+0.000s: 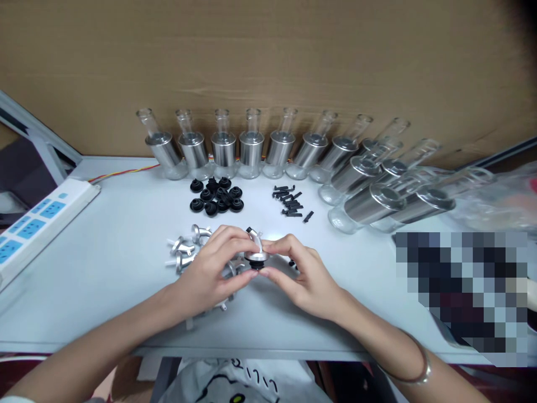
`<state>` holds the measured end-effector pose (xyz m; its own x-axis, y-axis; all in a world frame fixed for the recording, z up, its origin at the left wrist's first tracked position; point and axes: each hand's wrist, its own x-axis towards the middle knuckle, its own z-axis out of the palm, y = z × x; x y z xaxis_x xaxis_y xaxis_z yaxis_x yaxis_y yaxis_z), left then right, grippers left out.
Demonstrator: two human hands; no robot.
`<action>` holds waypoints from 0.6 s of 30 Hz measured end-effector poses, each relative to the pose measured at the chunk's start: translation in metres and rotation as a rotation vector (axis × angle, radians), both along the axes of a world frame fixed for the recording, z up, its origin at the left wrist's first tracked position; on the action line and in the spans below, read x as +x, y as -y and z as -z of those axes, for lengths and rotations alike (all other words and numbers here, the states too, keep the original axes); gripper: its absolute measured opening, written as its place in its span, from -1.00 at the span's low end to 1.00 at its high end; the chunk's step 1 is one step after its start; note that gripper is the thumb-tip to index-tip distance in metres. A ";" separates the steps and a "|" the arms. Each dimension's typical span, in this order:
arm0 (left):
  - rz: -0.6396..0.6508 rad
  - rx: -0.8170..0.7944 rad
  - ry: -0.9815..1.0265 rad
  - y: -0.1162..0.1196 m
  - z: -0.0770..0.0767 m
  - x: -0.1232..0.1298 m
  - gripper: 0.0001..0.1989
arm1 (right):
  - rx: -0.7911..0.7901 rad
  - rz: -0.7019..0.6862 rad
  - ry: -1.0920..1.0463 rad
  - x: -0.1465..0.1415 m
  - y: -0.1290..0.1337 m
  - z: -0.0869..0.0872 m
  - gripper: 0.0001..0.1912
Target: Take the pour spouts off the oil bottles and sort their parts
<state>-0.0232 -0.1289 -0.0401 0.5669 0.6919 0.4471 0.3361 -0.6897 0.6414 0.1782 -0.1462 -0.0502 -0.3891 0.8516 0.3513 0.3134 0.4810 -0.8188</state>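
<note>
Both hands meet above the table on one pourer spout point(256, 256), silver on top with a black ribbed stopper below and a small black flap at its tip. My left hand point(213, 263) pinches it from the left, thumb under the stopper. On the other side, my right hand point(304, 274) grips it with thumb and forefinger. Partly hidden behind my left hand lie several silver spouts point(183, 246). Beyond the hands sits a cluster of black rubber stoppers point(220, 194), with small black flaps point(289, 201) scattered to their right.
Several glass bottles point(251, 146) with metal sleeves stand along the cardboard backing point(268, 61) and curve toward the right. A white power strip point(37, 224) lies at the left. Clear plastic point(499, 207) and a pixelated object point(461, 291) are at the right.
</note>
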 end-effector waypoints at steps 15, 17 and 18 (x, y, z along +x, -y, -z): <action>-0.041 0.101 -0.039 -0.002 0.005 -0.003 -0.71 | 0.011 0.021 0.067 0.000 -0.002 0.001 -0.85; -0.034 0.096 -0.018 -0.003 0.005 -0.002 -0.71 | 0.079 -0.017 0.115 0.004 -0.005 -0.003 -0.83; -0.030 0.090 -0.009 -0.004 0.005 -0.002 -0.71 | 0.123 -0.031 0.150 0.007 -0.008 -0.005 -0.83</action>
<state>-0.0252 -0.1253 -0.0454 0.5509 0.6657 0.5034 0.3627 -0.7342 0.5740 0.1855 -0.1385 -0.0447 -0.4706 0.7923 0.3884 0.4104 0.5862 -0.6985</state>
